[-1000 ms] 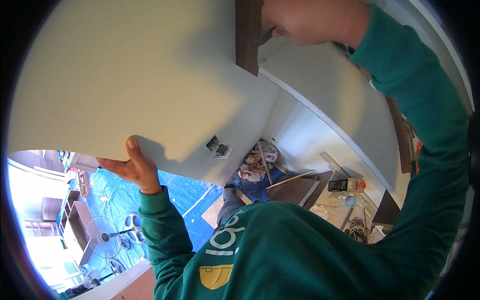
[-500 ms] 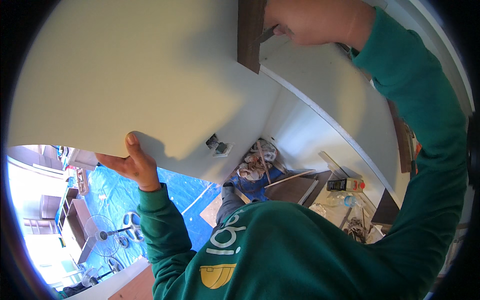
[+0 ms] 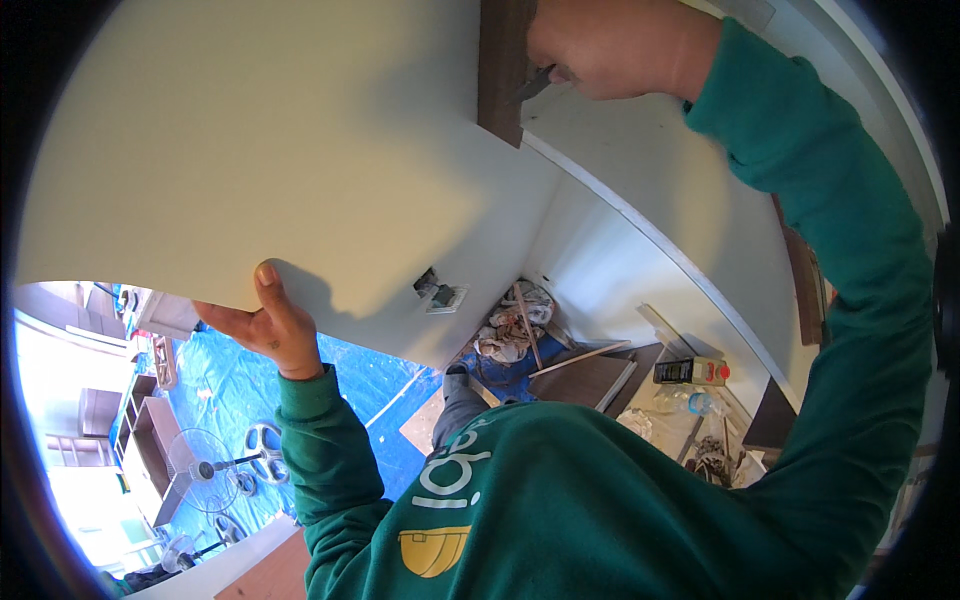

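Observation:
A large cream-white panel (image 3: 230, 150) fills the upper left. My left hand (image 3: 268, 328) grips its lower edge, thumb on the face and fingers behind. A small rectangular cutout (image 3: 438, 292) is near the panel's lower right. At the top, my right hand (image 3: 625, 48) is closed on a small dark, flat tool (image 3: 534, 86), perhaps a blade or scraper; most of it is hidden in the fist. Its pointed end meets the side of a dark brown wood strip (image 3: 498, 100), which stands beside the panel above a white shelf (image 3: 640, 150).
Below lies a blue tarp (image 3: 225, 375) with a standing fan (image 3: 205, 468) at the left. Crumpled rags (image 3: 505, 335) and wood offcuts lie in the corner. A rectangular can (image 3: 692, 371) and a clear plastic bottle (image 3: 698, 402) stand at the right. The shelf's curved edge crosses in front.
My right hand has shifted slightly left and down, and the tool's pointed end shows lower, more tilted against the brown strip. My left hand keeps its grip on the panel.

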`<state>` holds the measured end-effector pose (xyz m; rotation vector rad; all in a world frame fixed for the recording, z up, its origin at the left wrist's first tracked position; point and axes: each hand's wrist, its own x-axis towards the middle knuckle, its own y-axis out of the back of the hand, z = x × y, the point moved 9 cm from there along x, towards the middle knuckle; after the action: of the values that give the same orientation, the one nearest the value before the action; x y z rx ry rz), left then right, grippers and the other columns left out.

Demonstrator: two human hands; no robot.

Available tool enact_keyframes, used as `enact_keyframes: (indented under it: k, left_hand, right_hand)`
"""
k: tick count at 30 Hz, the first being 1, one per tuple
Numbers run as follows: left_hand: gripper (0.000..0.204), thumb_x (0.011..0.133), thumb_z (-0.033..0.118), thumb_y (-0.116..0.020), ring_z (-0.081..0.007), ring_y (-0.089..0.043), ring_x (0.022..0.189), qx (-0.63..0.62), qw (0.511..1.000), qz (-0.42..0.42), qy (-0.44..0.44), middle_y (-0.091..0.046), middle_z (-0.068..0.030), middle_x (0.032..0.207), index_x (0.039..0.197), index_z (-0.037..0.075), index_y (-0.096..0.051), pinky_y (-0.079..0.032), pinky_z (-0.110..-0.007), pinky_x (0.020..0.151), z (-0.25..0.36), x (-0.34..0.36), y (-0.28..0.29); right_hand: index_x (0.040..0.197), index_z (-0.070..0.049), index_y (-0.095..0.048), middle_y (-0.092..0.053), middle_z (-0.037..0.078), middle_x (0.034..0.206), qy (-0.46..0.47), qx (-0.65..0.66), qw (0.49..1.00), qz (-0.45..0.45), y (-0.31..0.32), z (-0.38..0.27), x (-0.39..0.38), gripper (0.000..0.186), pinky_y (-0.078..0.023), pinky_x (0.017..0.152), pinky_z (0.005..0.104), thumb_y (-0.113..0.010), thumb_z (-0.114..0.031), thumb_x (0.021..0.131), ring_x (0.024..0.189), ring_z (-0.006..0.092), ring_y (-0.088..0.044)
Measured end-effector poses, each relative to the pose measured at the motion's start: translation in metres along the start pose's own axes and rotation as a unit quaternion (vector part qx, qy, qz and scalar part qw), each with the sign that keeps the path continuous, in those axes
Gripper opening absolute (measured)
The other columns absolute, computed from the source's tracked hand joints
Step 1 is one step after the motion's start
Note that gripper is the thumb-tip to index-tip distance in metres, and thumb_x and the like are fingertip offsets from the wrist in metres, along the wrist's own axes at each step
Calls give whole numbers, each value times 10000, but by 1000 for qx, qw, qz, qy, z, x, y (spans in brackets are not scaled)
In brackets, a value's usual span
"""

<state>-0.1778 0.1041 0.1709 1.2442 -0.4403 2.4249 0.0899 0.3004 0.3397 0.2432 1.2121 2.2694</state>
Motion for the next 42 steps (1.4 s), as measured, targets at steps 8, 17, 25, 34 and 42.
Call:
enact_keyframes:
  k: [8, 17, 25, 34, 42]
  left_hand:
    - [664, 986, 239, -694, -273, -516, 1292, 13, 1000, 12, 9, -479, -176, 1443, 1498, 62, -308, -430, -418, 1088, 1, 0, 3]
    - [668, 978, 233, -706, -264, -524, 1278, -14, 1000, 12, 11, -499, -188, 1421, 1489, 52, -317, -432, -398, 1079, -3, 0, 5]
    - [692, 975, 255, -712, -285, -520, 1290, -18, 1000, 10, 23, -488, -197, 1442, 1499, 47, -310, -434, -418, 1083, -2, 0, 2]
    - [689, 972, 253, -713, -284, -517, 1292, -16, 1000, 14, 19, -490, -194, 1447, 1497, 42, -319, -425, -428, 1089, -1, -1, 3]
    - [655, 984, 209, -693, -263, -520, 1284, -22, 999, 10, 25, -496, -181, 1434, 1493, 35, -319, -427, -403, 1080, 0, -1, 2]
  right_hand:
    - [855, 10, -749, -719, 231, 840, 10, -15, 1000, -4, 1, -1, 6, 208, -565, 737, 509, -632, -146, 782, 804, 424, -707]
    - [816, 12, -729, -704, 233, 811, 13, 12, 1000, 18, 26, -3, -2, 204, -561, 729, 505, -631, -162, 773, 785, 425, -699]
    - [785, -4, -728, -704, 226, 800, 30, 44, 997, 62, 10, -3, -2, 183, -560, 724, 510, -630, -156, 757, 792, 426, -699]
    - [765, -5, -720, -708, 216, 797, 38, 34, 997, 53, 7, -9, -1, 165, -560, 719, 514, -627, -140, 752, 782, 415, -703]
    - [770, -5, -722, -710, 210, 797, 24, 11, 999, 31, 4, -11, 1, 162, -566, 711, 506, -622, -131, 758, 774, 409, -704]
